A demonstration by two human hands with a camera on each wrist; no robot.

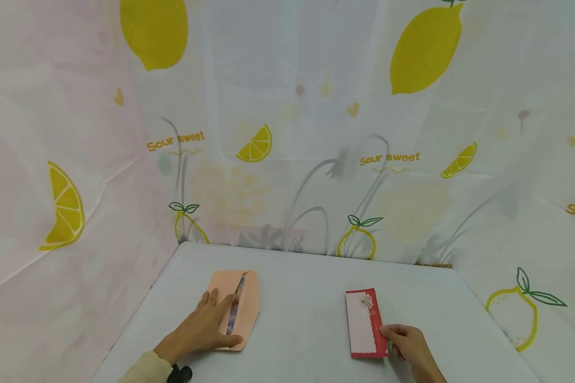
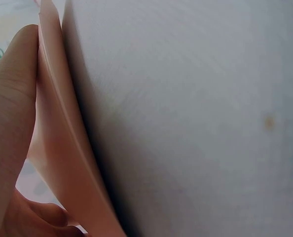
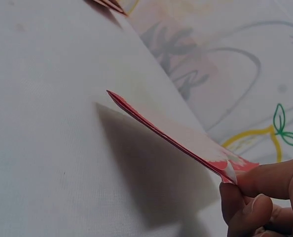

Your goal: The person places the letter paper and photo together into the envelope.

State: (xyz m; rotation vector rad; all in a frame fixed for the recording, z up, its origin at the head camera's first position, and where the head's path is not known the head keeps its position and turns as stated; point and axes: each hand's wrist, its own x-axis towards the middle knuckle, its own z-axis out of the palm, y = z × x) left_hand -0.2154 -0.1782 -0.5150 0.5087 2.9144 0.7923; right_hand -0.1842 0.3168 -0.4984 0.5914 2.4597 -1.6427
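Note:
A peach envelope [image 1: 251, 308] lies on the table at the left, a narrow dark bluish strip [image 1: 236, 308] showing through the opening along its middle. My left hand [image 1: 203, 322] rests on its face with fingers spread and the thumb near the bottom edge. In the left wrist view, the thumb [image 2: 13, 94] lies along the envelope [image 2: 62, 128]. On the right, my right hand [image 1: 409, 343] pinches the lower right edge of a folded red and pale pink card [image 1: 361, 324] decorated with a small flower. The right wrist view shows the card [image 3: 171, 133] tilted above the table, casting a shadow.
The white table [image 1: 297, 308] ends at a back wall hung with a lemon-print cloth [image 1: 287, 186], which also covers both sides. A small black object [image 1: 179, 374] is by the left wrist.

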